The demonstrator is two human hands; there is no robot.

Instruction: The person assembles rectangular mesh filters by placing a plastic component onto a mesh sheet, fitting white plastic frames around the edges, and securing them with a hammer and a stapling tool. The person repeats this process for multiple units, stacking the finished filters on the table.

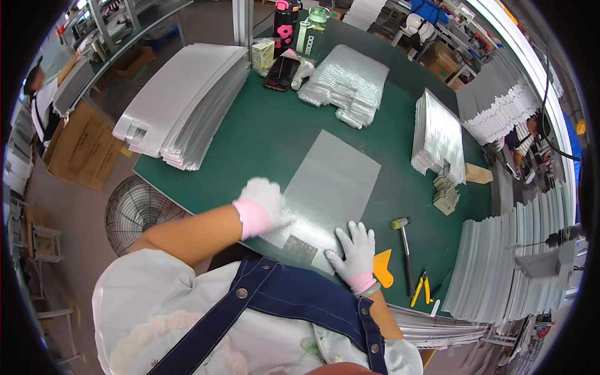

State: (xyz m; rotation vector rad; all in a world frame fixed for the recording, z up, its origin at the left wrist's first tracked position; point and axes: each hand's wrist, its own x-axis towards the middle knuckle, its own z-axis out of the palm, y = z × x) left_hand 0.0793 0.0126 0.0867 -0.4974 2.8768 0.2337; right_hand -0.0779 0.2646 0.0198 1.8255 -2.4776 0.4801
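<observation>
A thin silvery-grey sheet [334, 178] with a fine dotted texture lies flat on the green table in front of me. Its near edge has a notch where a duller rectangular patch [300, 248] shows. My right hand [355, 253], in a white glove with a pink cuff, rests with fingers spread on the sheet's near right corner. At the left edge of the sheet is my left hand [262, 203], gloved the same way. Its fingers look curled and slightly blurred, the thumb pointing right; whatever they may hold is hidden.
Stacked sheets [181, 94] stand far left, with more silvery piles [347, 81] [437, 134] behind and right. Near my right hand lie an orange scraper [383, 269], a hammer [405, 250] and yellow-handled pliers [421, 289]. Bottles [310, 34] and a phone [281, 74] sit at the back.
</observation>
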